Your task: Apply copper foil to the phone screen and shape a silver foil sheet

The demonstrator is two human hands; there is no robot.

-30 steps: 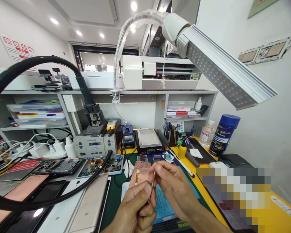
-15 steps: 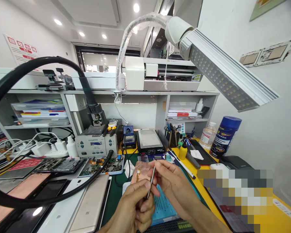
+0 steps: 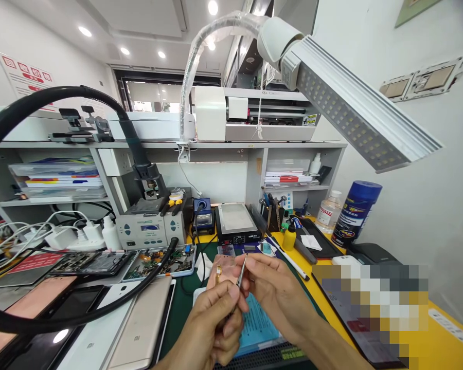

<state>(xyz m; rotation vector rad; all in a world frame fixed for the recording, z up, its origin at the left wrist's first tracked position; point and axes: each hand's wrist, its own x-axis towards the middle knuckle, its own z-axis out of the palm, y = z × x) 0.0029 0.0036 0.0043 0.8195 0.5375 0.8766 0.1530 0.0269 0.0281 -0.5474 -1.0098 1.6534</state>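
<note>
Slim metal tool [image 3: 242,275], one, near flex cable [image 3: 218,274]. Left hand [image 3: 220,314]: clamped on tool's shaft. Right hand [image 3: 274,289]: pinched at tip. Hazard: a slackened pinch could drop tool onto cable.

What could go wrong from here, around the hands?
1. The left hand grips a slim metal tool whose upper end sits at the right hand; a slip might prick skin.
2. Both hands work close to the pink panel with a gold strip; a bump could shift it.
</note>
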